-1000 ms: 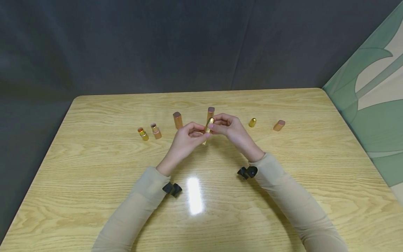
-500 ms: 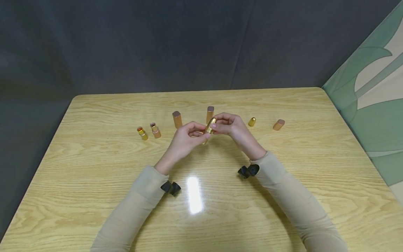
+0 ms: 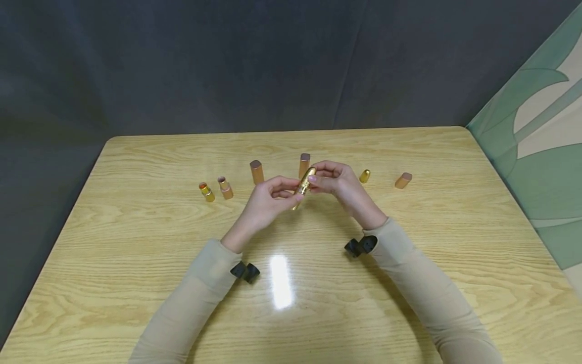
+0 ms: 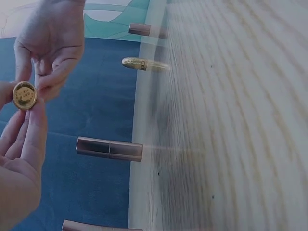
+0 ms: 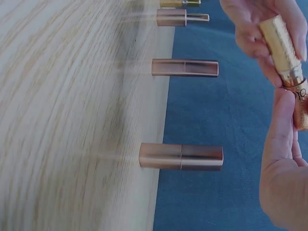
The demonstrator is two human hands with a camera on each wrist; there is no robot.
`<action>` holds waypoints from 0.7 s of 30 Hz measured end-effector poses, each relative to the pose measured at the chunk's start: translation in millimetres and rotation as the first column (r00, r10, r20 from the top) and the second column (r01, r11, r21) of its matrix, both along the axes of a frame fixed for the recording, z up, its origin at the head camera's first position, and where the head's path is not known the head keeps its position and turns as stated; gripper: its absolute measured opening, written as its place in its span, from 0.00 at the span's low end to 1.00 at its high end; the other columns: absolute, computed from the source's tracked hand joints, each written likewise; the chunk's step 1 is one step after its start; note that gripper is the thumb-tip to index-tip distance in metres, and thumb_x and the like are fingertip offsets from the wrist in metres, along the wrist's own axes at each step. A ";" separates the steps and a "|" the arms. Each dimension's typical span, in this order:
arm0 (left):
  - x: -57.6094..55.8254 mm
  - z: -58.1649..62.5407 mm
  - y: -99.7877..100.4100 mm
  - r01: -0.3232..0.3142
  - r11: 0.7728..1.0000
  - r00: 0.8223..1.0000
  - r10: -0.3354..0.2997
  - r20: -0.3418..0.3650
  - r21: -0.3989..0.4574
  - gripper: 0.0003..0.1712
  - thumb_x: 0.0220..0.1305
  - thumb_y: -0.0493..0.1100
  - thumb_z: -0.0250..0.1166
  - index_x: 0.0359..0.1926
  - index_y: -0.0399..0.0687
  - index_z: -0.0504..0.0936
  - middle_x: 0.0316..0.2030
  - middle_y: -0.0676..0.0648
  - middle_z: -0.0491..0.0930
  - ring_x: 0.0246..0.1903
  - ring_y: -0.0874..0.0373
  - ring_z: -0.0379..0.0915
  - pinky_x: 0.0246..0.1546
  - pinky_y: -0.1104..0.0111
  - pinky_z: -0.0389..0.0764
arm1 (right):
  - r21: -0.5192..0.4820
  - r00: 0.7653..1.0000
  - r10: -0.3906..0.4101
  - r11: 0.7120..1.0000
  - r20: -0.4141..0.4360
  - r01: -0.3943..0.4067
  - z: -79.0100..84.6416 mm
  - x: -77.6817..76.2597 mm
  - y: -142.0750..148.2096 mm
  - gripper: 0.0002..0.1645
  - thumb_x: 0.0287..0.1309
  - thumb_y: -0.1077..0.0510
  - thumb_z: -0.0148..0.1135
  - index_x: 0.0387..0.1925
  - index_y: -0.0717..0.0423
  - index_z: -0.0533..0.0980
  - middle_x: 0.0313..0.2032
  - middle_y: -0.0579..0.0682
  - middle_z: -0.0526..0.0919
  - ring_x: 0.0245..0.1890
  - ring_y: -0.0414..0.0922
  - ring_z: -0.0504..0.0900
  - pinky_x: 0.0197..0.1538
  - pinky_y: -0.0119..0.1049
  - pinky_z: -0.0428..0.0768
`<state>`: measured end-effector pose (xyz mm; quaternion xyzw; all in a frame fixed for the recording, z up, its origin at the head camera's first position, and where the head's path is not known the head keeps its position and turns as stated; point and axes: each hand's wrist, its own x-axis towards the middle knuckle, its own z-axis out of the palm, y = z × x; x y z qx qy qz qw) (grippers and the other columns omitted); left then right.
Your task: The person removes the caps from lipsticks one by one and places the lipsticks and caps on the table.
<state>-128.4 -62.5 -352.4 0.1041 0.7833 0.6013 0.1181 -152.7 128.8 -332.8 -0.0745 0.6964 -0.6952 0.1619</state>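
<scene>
A gold lipstick (image 3: 305, 182) with a rounded cap is held slantwise above the middle of the table. My left hand (image 3: 268, 201) pinches its lower part between thumb and fingers. The right hand (image 3: 340, 183) has thumb and fingers on the cap end. In the right wrist view, a shiny inner band shows between the gold base (image 5: 279, 44) and the cap (image 5: 301, 103), which are partly drawn apart. The round bottom of the lipstick (image 4: 24, 95) faces the camera in the left wrist view.
Two uncapped lipsticks stand at left, one gold (image 3: 206, 192), one rose-gold (image 3: 225, 188). Two capped rose-gold lipsticks stand behind the hands, one left (image 3: 256, 172), one at centre (image 3: 304, 162). At right are a gold cap (image 3: 365, 176) and a rose-gold cap (image 3: 403, 181). A dark curtain (image 3: 227, 65) hangs behind.
My right hand has shifted slightly up and right with the cap end, and the lipstick looks longer and leans more to the right. The left hand stays almost in place.
</scene>
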 end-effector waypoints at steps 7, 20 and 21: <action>0.4 -1.5 0.0 0.022 1.000 1.000 -0.022 -0.012 -0.012 0.23 0.62 0.41 0.66 0.57 0.43 0.76 0.53 0.41 0.80 0.48 0.49 0.78 0.49 0.64 0.80 | 0.058 0.999 -0.009 0.998 -0.048 0.012 3.2 0.1 1.7 0.15 0.61 0.67 0.56 0.49 0.71 0.71 0.30 0.40 0.80 0.32 0.35 0.81 0.45 0.32 0.84; -3.9 -7.6 -7.7 -0.009 1.000 1.000 0.009 -0.012 -0.014 0.26 0.62 0.41 0.65 0.61 0.43 0.73 0.54 0.40 0.77 0.47 0.48 0.78 0.42 0.70 0.81 | -0.068 0.994 -0.113 0.991 -0.016 0.111 3.4 -6.3 10.6 0.07 0.64 0.67 0.52 0.44 0.61 0.71 0.30 0.39 0.82 0.32 0.34 0.82 0.42 0.26 0.83; -3.9 -7.5 -7.9 -0.013 1.000 1.000 0.013 -0.009 -0.013 0.26 0.62 0.41 0.65 0.61 0.43 0.73 0.54 0.40 0.77 0.47 0.48 0.78 0.42 0.70 0.80 | -0.069 0.993 -0.114 0.991 -0.014 0.113 3.8 -6.3 11.3 0.07 0.64 0.67 0.52 0.44 0.61 0.71 0.30 0.39 0.82 0.32 0.34 0.82 0.42 0.26 0.82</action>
